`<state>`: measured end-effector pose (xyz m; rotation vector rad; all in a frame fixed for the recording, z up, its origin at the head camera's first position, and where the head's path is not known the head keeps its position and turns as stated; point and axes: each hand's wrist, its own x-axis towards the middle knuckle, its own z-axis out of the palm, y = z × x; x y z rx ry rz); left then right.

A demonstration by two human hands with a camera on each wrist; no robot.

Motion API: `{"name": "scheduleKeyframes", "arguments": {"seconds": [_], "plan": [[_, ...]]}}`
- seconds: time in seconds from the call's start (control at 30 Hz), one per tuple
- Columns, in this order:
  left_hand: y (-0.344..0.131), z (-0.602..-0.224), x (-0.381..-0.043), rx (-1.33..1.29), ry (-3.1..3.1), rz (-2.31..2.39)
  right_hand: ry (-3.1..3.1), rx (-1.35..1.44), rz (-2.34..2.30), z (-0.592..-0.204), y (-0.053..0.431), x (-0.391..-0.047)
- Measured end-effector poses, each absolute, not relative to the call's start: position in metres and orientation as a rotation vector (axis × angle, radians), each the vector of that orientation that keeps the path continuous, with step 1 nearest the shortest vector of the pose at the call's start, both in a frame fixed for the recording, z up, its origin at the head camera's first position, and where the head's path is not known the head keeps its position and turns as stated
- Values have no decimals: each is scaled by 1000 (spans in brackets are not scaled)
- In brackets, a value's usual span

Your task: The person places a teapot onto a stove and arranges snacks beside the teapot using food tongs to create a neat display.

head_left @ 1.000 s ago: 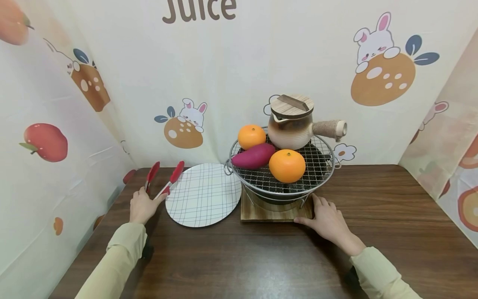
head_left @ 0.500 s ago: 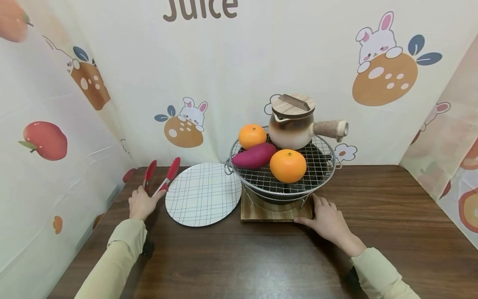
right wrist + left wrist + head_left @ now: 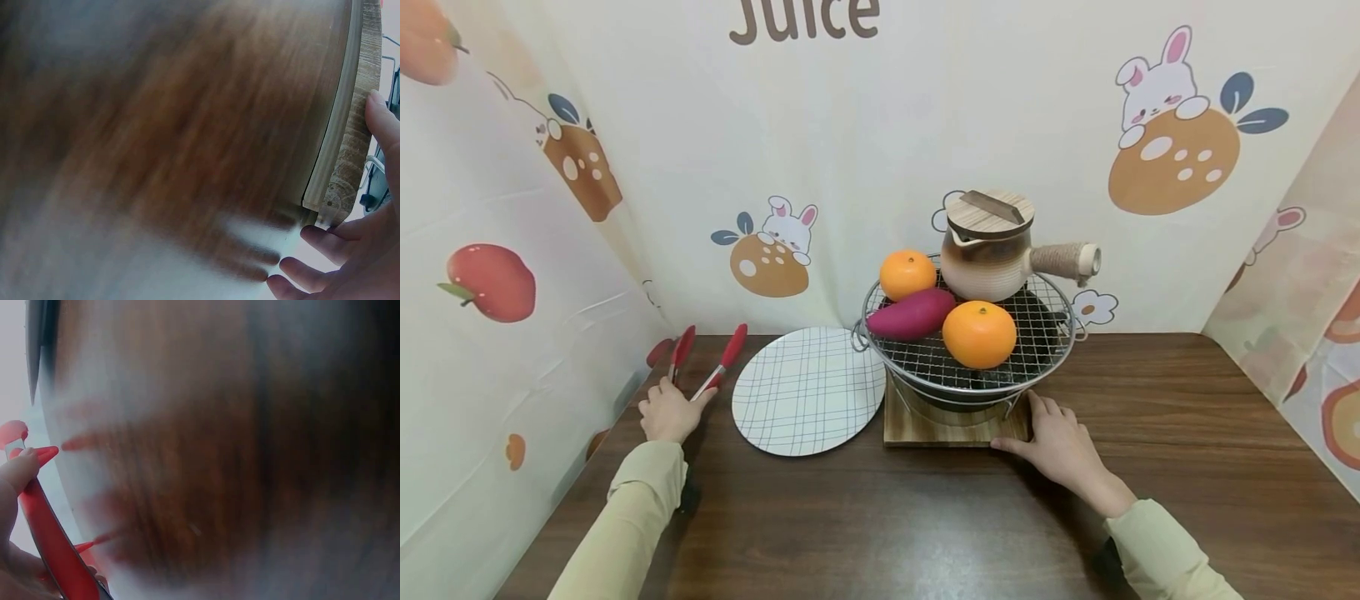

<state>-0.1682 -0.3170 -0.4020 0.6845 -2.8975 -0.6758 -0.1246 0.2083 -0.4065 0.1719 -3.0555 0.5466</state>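
Note:
In the head view my left hand (image 3: 672, 412) holds red-and-silver tongs (image 3: 722, 365), with their two arms spread and red tips pointing to the wall. The left wrist view has my thumb against the red part of the tongs (image 3: 53, 540). My right hand (image 3: 1066, 446) rests at the front right corner of a wooden board (image 3: 936, 433), thumb along its front edge, fingers relaxed along its right side. On that board stands a grill stove with a round wire rack (image 3: 917, 362). The rack carries an orange (image 3: 980, 335), a second orange (image 3: 907, 275), and a purple sweet potato (image 3: 912, 315).
A ceramic teapot (image 3: 981, 271) with a wooden lid and a cord-wrapped side handle stands at the back of the rack. Between the tongs and the board lies a round white checked plate (image 3: 808, 392). A printed curtain (image 3: 850, 150) borders the brown table (image 3: 850, 517) at the back and sides.
My left hand has moved left with the tongs, away from the plate's edge. The right hand stays at the board's corner, and the things on the rack have not moved.

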Motion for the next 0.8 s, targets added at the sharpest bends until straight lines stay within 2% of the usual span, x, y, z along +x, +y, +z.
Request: {"name": "scheduleKeyframes", "arguments": {"seconds": [0.57, 0.67, 0.8], "plan": [[-303, -407, -178, 843, -2979, -480, -3048, 156, 607, -410, 210, -128], [-295, -402, -174, 777, -2973, -467, -2995, 187, 610, -410, 208, -126], [-279, -391, -168, 559, -2965, -415, -2915, 193, 574, -405, 209, -121]]}}
